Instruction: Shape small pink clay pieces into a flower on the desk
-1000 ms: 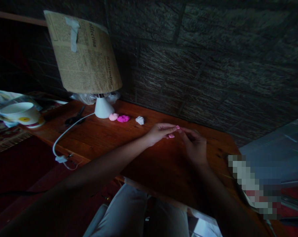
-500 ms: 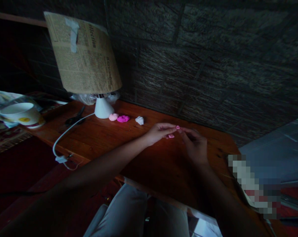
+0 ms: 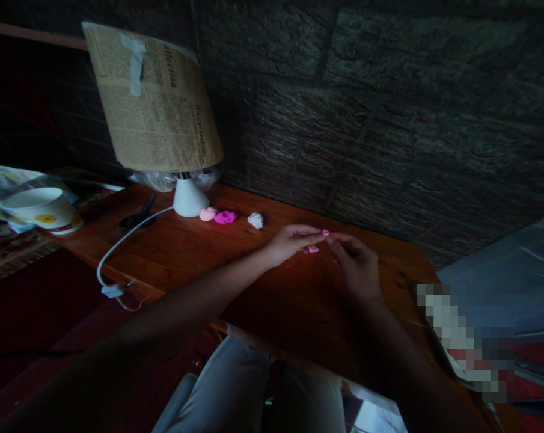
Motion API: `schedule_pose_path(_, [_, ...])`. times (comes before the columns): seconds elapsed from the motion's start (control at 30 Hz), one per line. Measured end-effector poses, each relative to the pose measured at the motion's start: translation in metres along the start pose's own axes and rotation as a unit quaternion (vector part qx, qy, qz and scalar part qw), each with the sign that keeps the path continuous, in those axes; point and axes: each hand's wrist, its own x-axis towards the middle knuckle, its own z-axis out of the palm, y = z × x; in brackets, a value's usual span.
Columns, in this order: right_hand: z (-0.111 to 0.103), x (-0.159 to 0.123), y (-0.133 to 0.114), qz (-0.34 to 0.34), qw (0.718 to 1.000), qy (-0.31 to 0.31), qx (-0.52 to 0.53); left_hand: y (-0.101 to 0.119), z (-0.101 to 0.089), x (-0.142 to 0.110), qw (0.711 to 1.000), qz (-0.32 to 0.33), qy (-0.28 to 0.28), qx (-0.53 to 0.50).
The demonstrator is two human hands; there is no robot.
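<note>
Between the fingertips of both hands is a small piece of pink modelling clay (image 3: 326, 233). My left hand (image 3: 288, 245) comes in from the left and is closed in a pinch on it. From the other side my right hand (image 3: 359, 264) pinches the same bit, thumb and forefinger together. A second pink clay lump (image 3: 313, 248) shows just below my left fingers; whether it is held in the palm or lies on the table I cannot tell. Farther left on the wooden table (image 3: 281, 307) lie a white clay lump (image 3: 255, 220), a magenta lump (image 3: 225, 217) and a pale pink lump (image 3: 207, 213).
A lamp (image 3: 189, 198) with a newsprint shade stands at the back left, its white cable (image 3: 113, 243) crossing the table. Black scissors (image 3: 139, 218) and a white paper cup (image 3: 41, 210) lie farther left. A dark brick wall (image 3: 290, 108) rises behind; a blurred-out object (image 3: 461, 343) is at right.
The fingertips have shifted very slightly around the pink clay, which shows a slightly different shape. Nothing else has visibly moved.
</note>
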Motion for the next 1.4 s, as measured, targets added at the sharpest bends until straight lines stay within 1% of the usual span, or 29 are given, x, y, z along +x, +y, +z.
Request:
schedule_pose_path(0.3, [0.000, 0.000, -0.001, 0.001, 1.000, -0.017, 0.012, -0.003, 0.001, 0.001, 1.000, -0.001, 0.007, -0.003])
schedule_pose_path(0.47, [-0.001, 0.000, 0.001, 0.001, 1.000, -0.014, 0.004, -0.004, 0.002, 0.001, 1.000, 0.006, 0.011, -0.013])
schedule_pose_path(0.67, [0.000, 0.001, 0.002, -0.008, 1.000, -0.017, 0.006, -0.005, 0.003, 0.002, 0.999, -0.002, 0.019, -0.029])
schedule_pose_path(0.97, [-0.002, 0.001, -0.001, 0.023, 1.000, -0.005, 0.020, -0.009, -0.002, 0.003, 1.000, 0.007, -0.003, -0.022])
schedule_pose_path(1.17, [-0.003, 0.002, 0.002, 0.023, 0.999, -0.029, 0.017, -0.011, -0.002, 0.004, 0.999, 0.007, 0.001, -0.032])
schedule_pose_path(1.4, [-0.001, 0.002, -0.001, 0.034, 0.998, -0.033, 0.028, -0.013, -0.002, 0.006, 0.999, 0.013, 0.003, -0.030])
